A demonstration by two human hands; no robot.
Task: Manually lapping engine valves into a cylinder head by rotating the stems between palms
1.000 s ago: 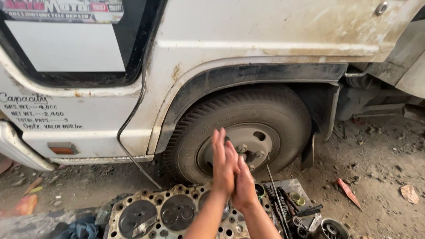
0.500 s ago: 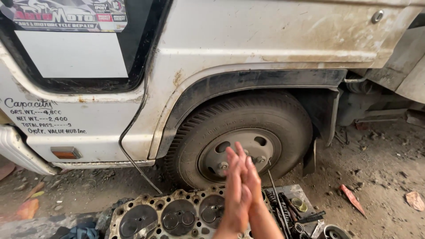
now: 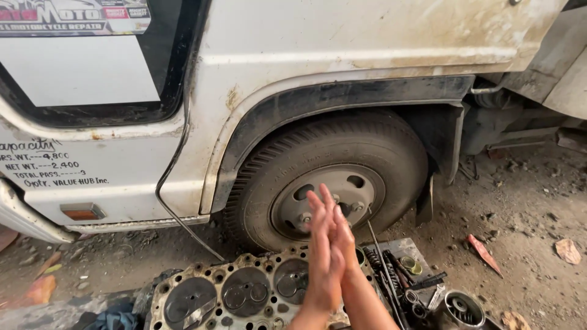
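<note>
Head view: my left hand (image 3: 322,256) and right hand (image 3: 340,235) are pressed flat together, palm to palm, fingers straight and pointing up, holding nothing. Directly below them lies a grimy cylinder head (image 3: 238,293) on the ground, its round chambers showing valves. Just right of my wrists, a shallow tray (image 3: 400,247) holds coil springs (image 3: 374,260), a small yellowish cap (image 3: 413,266) and dark metal parts. Beyond my fingertips stands a truck wheel (image 3: 333,177) under a white cab (image 3: 318,49).
</note>
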